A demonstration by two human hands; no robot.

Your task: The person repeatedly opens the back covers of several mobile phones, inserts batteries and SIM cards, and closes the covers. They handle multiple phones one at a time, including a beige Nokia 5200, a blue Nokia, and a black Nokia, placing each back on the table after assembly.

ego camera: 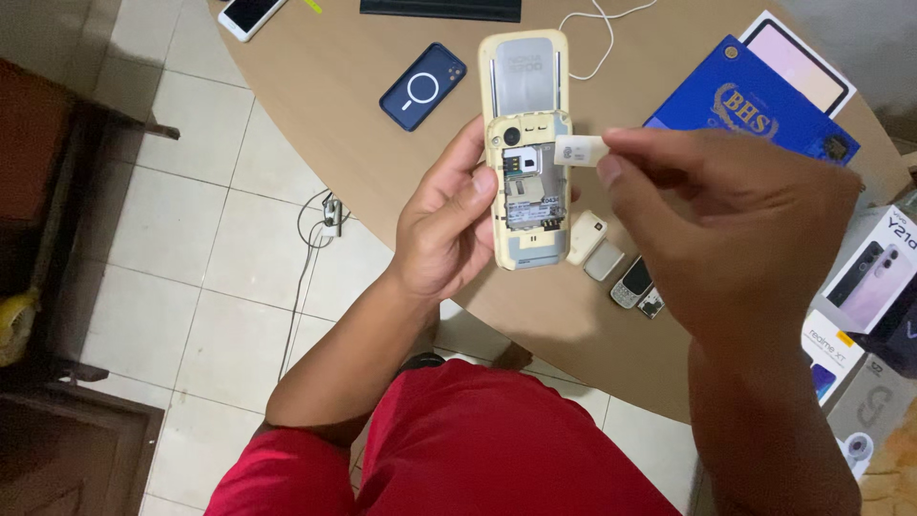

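The left hand [447,222] is wrapped around an opened cream slider phone [524,148], back cover off, held upright over the table's [334,115] near edge. The right hand [735,225] pinches a small white card [581,149], perhaps a SIM, at the phone's three o'clock. A dark blue phone [423,86] lies at ten o'clock, small phone parts [611,268] at five.

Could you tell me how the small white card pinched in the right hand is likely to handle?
The small white card looks thin and flat, so probably very light and fairly stiff. The right hand pinches only one end, so it could slip easily. The left hand grips the open cream phone, probably steadily.
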